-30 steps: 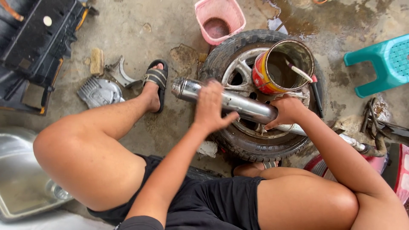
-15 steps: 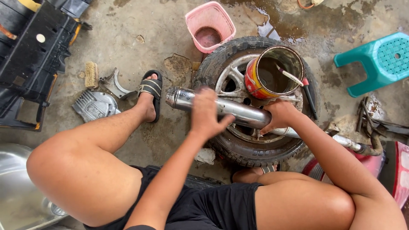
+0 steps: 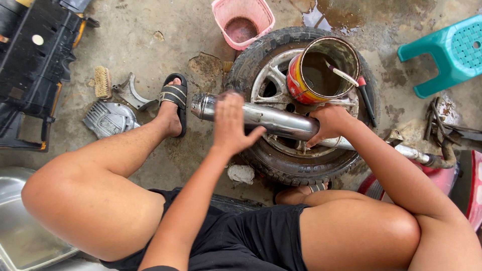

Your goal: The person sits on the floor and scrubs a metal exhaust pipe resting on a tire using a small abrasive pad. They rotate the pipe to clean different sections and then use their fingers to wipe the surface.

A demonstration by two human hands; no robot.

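Hands work on a long chrome exhaust pipe point(image 3: 266, 119) that lies across a black rubber tyre with a grey spoked alloy wheel point(image 3: 281, 155) flat on the concrete floor point(image 3: 150, 45). The left hand point(image 3: 232, 125) rests on the pipe near its open end, palm down, fingers spread and loosely curved over the metal, thumb reaching toward the middle. The right hand point(image 3: 326, 123) is closed around the pipe further along, where it narrows, gripping it firmly. Beyond that hand the pipe runs on to a rusty bent section point(image 3: 427, 159) near the right edge.

Just behind the pipe, a red and yellow round tin can point(image 3: 321, 70) of dark liquid stands on the wheel, with a white-handled brush point(image 3: 341, 74) leaning inside it. A pink plastic basket point(image 3: 243, 20) sits beyond the tyre, and a teal plastic stool point(image 3: 449, 52) stands at the upper right. The person's foot in a black sandal point(image 3: 174, 103) is planted left of the pipe's end, near a grey finned metal cover point(image 3: 109, 119) and a small scrubbing brush point(image 3: 103, 82). A black plastic body panel point(image 3: 30, 70) lies at the far left.
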